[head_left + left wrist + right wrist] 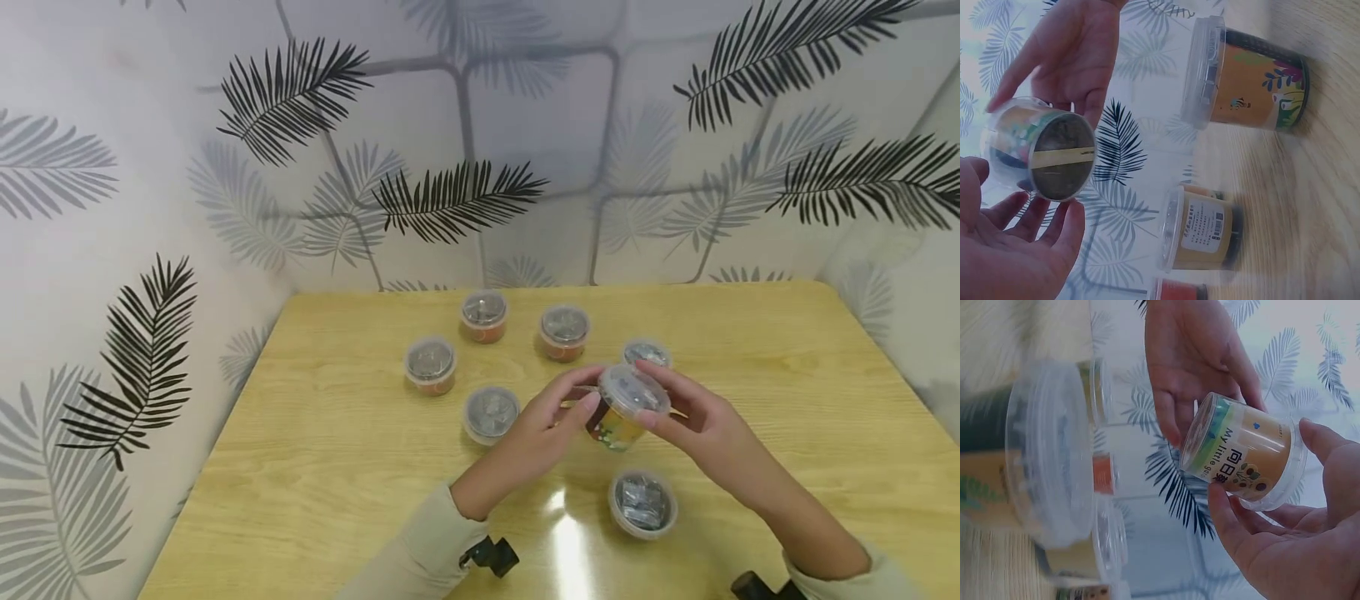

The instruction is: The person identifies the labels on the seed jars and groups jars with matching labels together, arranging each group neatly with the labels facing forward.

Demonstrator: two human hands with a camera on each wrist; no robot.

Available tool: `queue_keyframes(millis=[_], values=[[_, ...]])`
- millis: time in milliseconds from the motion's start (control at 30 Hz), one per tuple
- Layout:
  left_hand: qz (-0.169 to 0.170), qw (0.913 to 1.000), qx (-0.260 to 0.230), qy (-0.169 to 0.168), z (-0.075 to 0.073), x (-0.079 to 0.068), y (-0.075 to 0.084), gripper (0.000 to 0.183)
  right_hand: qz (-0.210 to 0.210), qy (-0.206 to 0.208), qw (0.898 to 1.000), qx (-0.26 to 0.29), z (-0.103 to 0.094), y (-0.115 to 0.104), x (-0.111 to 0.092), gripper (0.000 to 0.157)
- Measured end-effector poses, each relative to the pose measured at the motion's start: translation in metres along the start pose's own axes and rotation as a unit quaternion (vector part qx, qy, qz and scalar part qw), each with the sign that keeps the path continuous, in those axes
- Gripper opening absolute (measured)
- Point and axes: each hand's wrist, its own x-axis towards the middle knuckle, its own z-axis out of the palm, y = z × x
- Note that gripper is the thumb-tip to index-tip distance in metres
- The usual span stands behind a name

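A clear plastic seed-kit cup (619,421) with a translucent lid is held tilted above the table between both hands. Its wrapper is printed with flowers and "My little" in the right wrist view. My left hand (543,429) grips its left side, fingers behind and thumb in front. My right hand (701,421) holds the lid end from the right, thumb and fingers on the rim. The left wrist view shows the cup's dark base (1063,156) crossed by a pale strip. Just below the hands stands another lidded cup (642,504); one more (647,353) is partly hidden behind the right hand.
More lidded cups stand on the wooden table (322,483): one by the left forearm (491,414), one at left (430,365), and two farther back (483,315) (565,332). A leaf-patterned wall covering (540,125) rises behind the table's far edge.
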Motion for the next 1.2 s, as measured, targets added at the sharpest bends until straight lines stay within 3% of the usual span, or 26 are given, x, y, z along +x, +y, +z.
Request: queue_keyframes(millis=[133,300,633,967,1067,1200], values=[[-0.007,0.9995,-0.031,0.0,-0.002,-0.008,-0.014,0.04,-0.012,-0.021,0.999,0.022,0.013,-0.003,0.0,0.054],[-0.026,0.9991,-0.035,0.006,-0.005,-0.012,-0.005,0.04,-0.015,-0.025,0.999,0.038,0.02,-0.003,0.002,0.058],[-0.017,0.9966,-0.065,0.048,-0.007,-0.017,-0.001,0.037,-0.002,0.04,0.999,0.007,0.022,0.0,0.005,0.049],[-0.044,0.9902,-0.119,0.058,-0.009,-0.018,-0.004,0.033,0.02,0.045,0.998,0.032,0.024,-0.004,0.006,0.046],[-0.054,0.9895,-0.121,0.059,-0.01,-0.018,-0.006,0.035,0.019,0.043,0.998,0.044,0.026,-0.004,0.008,0.045],[-0.064,0.9893,-0.117,0.06,-0.011,-0.017,-0.021,0.038,0.013,0.025,0.998,0.054,0.028,-0.003,0.009,0.045]])
